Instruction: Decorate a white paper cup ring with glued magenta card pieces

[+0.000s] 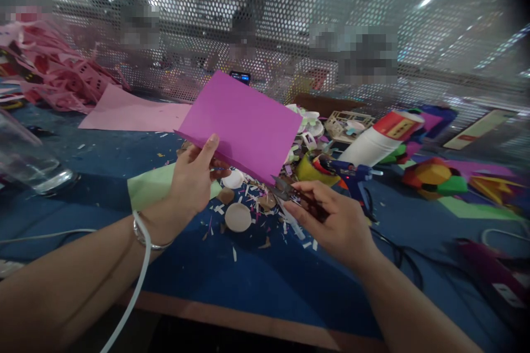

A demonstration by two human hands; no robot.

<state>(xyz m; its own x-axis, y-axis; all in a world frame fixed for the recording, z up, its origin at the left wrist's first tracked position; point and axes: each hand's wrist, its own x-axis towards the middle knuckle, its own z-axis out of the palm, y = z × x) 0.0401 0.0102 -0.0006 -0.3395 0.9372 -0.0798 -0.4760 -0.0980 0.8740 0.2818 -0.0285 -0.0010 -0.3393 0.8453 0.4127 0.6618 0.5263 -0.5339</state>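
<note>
My left hand (pixel 194 179) pinches the lower left corner of a purple sheet of paper (pixel 242 121) and holds it up, tilted, above the table. My right hand (pixel 331 220) is closed round a small pair of scissors (pixel 285 189). The blades meet the sheet's lower edge near its right corner. A silver bracelet sits on my left wrist, and a white cable runs past it.
The blue table (pixel 256 276) is strewn with paper scraps and round cardboard discs (pixel 237 216). Around them lie a light green sheet (pixel 151 185), a pink sheet (pixel 132 113), a blue glue gun (pixel 351 174), a white glue bottle (pixel 379 140), a colourful paper ball (pixel 433 176) and a perforated metal screen (pixel 265 16) behind.
</note>
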